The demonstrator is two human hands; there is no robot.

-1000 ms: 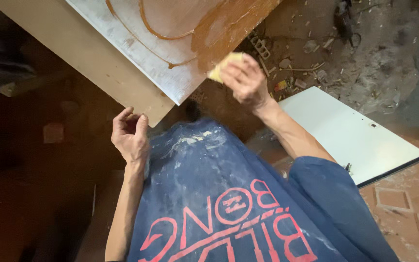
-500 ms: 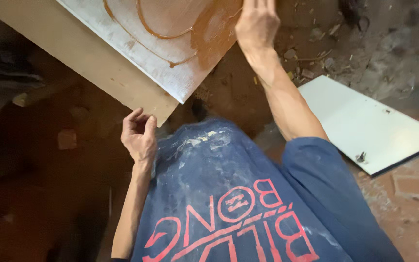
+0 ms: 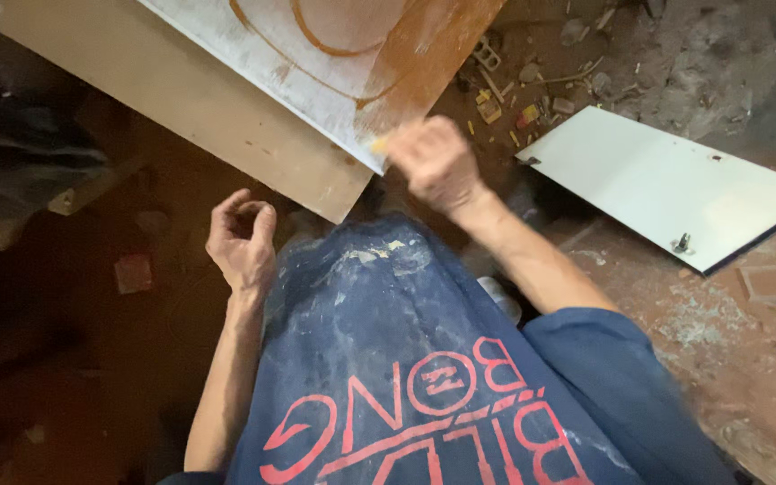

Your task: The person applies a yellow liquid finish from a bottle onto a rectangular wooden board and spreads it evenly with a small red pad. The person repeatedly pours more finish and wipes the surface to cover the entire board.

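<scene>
**Hand at the corner of a stained panel, seen from above**

The largest item is the tan board [image 3: 181, 99], which runs across the upper left. On it lies 1 whitish panel [image 3: 316, 63] marked with orange-brown rings and a broad rust-coloured smear near its lower corner. A 2nd white panel [image 3: 675, 180] lies flat on the dirt floor [image 3: 747, 359] at the right, well apart from the first, with a small metal fitting [image 3: 681, 242] near its lower edge. Loose debris [image 3: 514, 99] is scattered between the 2 panels. The person's dusty blue shirt [image 3: 388, 341] fills the lower centre.

The right hand [image 3: 437, 162] is at the lower corner of the stained panel, fingers curled together around a small yellow pad [image 3: 377, 144], of which only an edge shows; motion blur hides the exact hold. The left hand [image 3: 242, 238] hangs free beside the board's corner, fingers loosely curled with thumb near forefinger, holding nothing visible.

For good rubbing, the pad is probably best kept flat on the surface, with strokes overlapping across the smear and pressure eased at the edge so that the pad does not slip off the corner.

Count: 2 hands, 2 white panels, 1 board, 1 pad, 1 fitting.
</scene>
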